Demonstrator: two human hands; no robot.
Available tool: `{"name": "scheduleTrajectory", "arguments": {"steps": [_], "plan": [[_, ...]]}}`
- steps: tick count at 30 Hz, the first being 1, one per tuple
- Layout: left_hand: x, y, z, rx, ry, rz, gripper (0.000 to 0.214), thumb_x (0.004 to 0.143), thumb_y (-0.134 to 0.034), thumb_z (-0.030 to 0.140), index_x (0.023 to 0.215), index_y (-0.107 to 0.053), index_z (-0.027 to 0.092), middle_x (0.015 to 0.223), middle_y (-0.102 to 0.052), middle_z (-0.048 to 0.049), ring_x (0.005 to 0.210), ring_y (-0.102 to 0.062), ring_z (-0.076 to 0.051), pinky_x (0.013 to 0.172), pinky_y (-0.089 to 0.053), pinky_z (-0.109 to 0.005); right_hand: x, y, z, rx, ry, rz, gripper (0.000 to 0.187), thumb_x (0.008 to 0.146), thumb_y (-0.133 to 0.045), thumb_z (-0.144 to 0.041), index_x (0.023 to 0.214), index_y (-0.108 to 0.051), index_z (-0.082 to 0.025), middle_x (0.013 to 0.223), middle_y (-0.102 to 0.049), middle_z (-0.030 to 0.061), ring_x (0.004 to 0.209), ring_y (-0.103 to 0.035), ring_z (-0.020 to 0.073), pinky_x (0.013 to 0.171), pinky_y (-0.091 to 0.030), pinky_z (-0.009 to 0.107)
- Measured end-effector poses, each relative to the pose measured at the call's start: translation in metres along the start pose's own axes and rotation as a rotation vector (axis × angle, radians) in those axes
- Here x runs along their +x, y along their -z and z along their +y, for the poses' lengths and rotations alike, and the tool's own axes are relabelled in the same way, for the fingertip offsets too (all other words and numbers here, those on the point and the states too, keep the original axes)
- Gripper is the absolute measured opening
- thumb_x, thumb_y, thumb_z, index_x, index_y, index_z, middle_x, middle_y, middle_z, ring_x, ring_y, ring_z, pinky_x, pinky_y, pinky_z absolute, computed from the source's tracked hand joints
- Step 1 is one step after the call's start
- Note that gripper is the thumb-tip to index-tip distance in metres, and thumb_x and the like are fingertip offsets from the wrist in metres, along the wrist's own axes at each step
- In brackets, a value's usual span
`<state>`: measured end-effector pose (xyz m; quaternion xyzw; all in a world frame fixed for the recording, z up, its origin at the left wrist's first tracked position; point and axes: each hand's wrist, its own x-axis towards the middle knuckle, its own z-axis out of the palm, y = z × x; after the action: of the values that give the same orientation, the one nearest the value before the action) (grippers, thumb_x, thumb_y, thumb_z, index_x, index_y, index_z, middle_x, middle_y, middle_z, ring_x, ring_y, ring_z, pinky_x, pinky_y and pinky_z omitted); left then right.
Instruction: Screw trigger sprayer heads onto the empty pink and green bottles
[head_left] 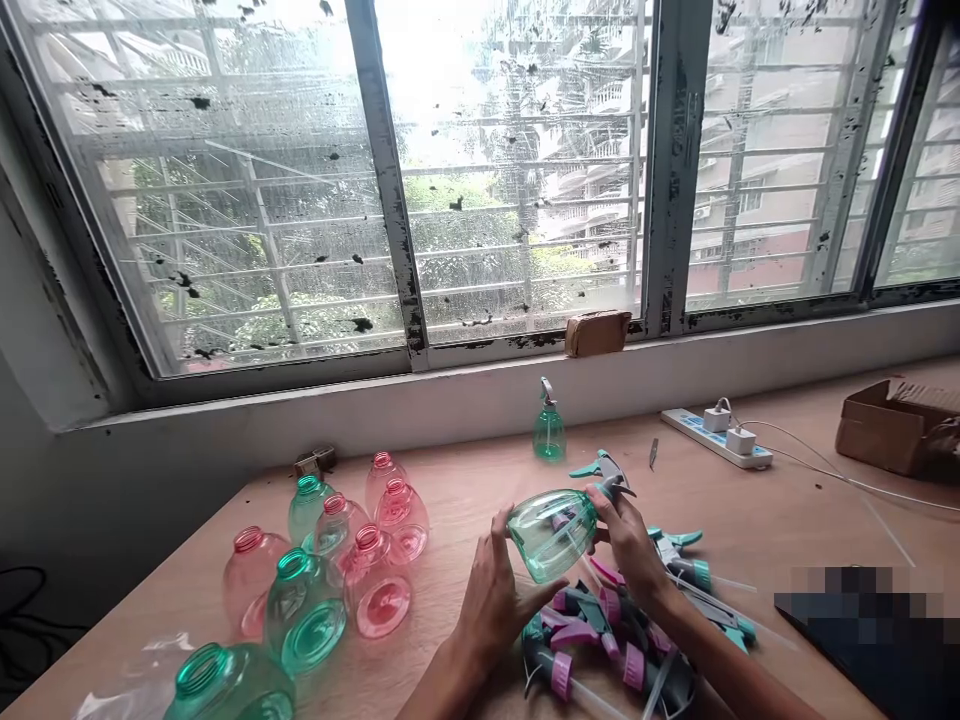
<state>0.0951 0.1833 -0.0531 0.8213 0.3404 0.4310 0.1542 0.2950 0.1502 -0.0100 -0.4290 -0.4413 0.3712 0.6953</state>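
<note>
"Why both hands on the green bottle (pixel 540 550)?"

"The left hand (pixel 491 590) grips its base and the right hand (pixel 631 548) its neck end, probably so it can't twist. Fingers hide the neck joint."

"Where is it?"

"Tipped sideways above the surface (pixel 465 490), neck to the right, over loose spray heads (pixel 576 633)."

"And the open bottles (pixel 306 605)?"

"Standing grouped at left, likely to keep them apart from the heads."

The translucent green bottle (pixel 544 545) is held above the tabletop (pixel 465 480), well short of its back edge, tilted nearly sideways, base leftward; the dark spray head (pixel 618 487) at its neck is partly hidden.
</note>
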Motion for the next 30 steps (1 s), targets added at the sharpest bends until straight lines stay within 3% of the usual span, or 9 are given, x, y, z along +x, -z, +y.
{"name": "scheduleTrajectory", "arguments": {"steps": [7,10,13,16,19,25,30], "plan": [[0.004,0.000,0.000,-0.034,-0.114,-0.024,0.094,0.083,-0.077,0.016,0.152,-0.017,0.036,0.153,-0.041,-0.0141,0.133,-0.053,-0.030,0.100,-0.055,-0.043,0.000,0.002,0.010,0.012,-0.075,0.066,0.046,0.082,-0.065,-0.068,0.076,-0.052,-0.024,0.053,-0.030,-0.0112,0.043,-0.029,0.0107,0.038,-0.028,0.024],[0.005,0.001,0.001,-0.060,-0.134,-0.039,0.093,0.085,-0.077,0.021,0.153,-0.015,0.037,0.156,-0.035,-0.0149,0.139,-0.046,-0.033,0.099,-0.055,-0.045,0.003,0.003,0.014,0.033,-0.087,0.097,0.048,0.082,-0.065,-0.070,0.079,-0.052,-0.024,0.054,-0.029,-0.0122,0.042,-0.026,0.0092,0.038,-0.024,0.022],[0.004,0.002,0.001,-0.106,-0.128,-0.064,0.099,0.082,-0.081,0.036,0.155,-0.014,0.036,0.159,-0.029,-0.0156,0.142,-0.042,-0.036,0.102,-0.052,-0.050,0.006,0.002,0.014,0.051,-0.071,0.111,0.048,0.080,-0.067,-0.070,0.084,-0.054,-0.023,0.057,-0.035,-0.0112,0.044,-0.028,0.0093,0.038,-0.027,0.022],[0.004,0.003,0.000,-0.193,-0.053,-0.062,0.087,0.090,-0.069,0.047,0.156,-0.014,0.033,0.161,-0.027,-0.0155,0.144,-0.039,-0.036,0.111,-0.044,-0.054,0.007,0.001,0.013,0.057,-0.046,0.084,0.047,0.079,-0.069,-0.067,0.083,-0.056,-0.022,0.059,-0.037,-0.0100,0.047,-0.031,0.0101,0.039,-0.031,0.023],[0.005,0.003,-0.003,-0.217,0.016,-0.039,0.078,0.099,-0.054,0.046,0.157,-0.006,0.028,0.163,-0.025,-0.0178,0.149,-0.032,-0.036,0.118,-0.033,-0.059,0.006,0.001,0.012,0.052,-0.029,0.044,0.045,0.078,-0.073,-0.063,0.077,-0.053,-0.022,0.059,-0.037,-0.0095,0.048,-0.032,0.0104,0.039,-0.032,0.024],[0.006,0.004,0.000,-0.151,0.014,-0.085,0.089,0.086,-0.076,0.040,0.154,-0.022,0.023,0.156,-0.040,-0.0179,0.148,-0.036,-0.035,0.122,-0.029,-0.056,0.009,0.009,0.015,0.008,0.002,0.044,0.048,0.080,-0.070,-0.064,0.070,-0.047,-0.023,0.056,-0.036,-0.0091,0.047,-0.032,0.0099,0.040,-0.032,0.023],[0.007,0.006,0.006,-0.076,0.007,-0.048,0.086,0.081,-0.080,0.031,0.151,-0.029,0.025,0.153,-0.044,-0.0155,0.144,-0.041,-0.034,0.119,-0.034,-0.054,0.008,0.009,0.018,-0.014,-0.001,0.054,0.048,0.084,-0.068,-0.062,0.069,-0.044,-0.024,0.055,-0.030,-0.0106,0.045,-0.027,0.0086,0.039,-0.025,0.023]]}}
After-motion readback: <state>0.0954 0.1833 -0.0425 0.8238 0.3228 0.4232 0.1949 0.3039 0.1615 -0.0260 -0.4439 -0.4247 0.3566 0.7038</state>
